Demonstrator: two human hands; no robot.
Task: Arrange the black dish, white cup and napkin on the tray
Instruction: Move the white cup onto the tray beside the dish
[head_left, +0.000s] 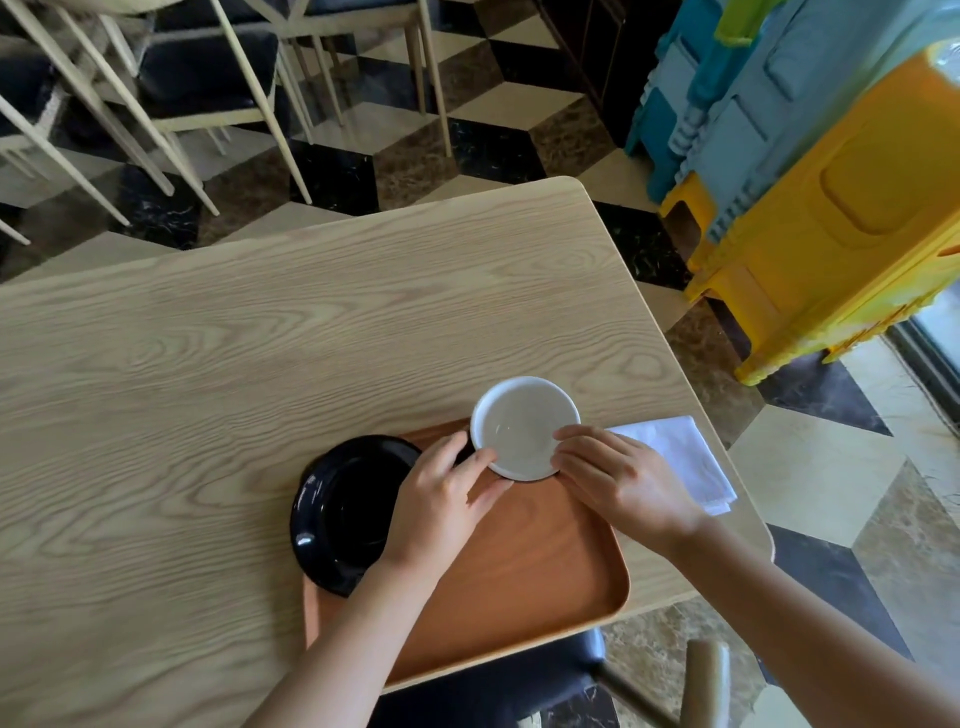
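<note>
Left hand (441, 499) and right hand (618, 480) pinch the white cup (524, 427) at the tray (519, 587) top edge — black dish (343, 512) overlapping the tray's left rim, napkin (685, 457) off-tray at right.

Tray (519, 587) partly under dish (337, 514), forearms.

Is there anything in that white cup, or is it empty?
Empty. The cup stands upright at the tray's far edge, held by both hands, and its bare white bottom shows through the open top.
</note>
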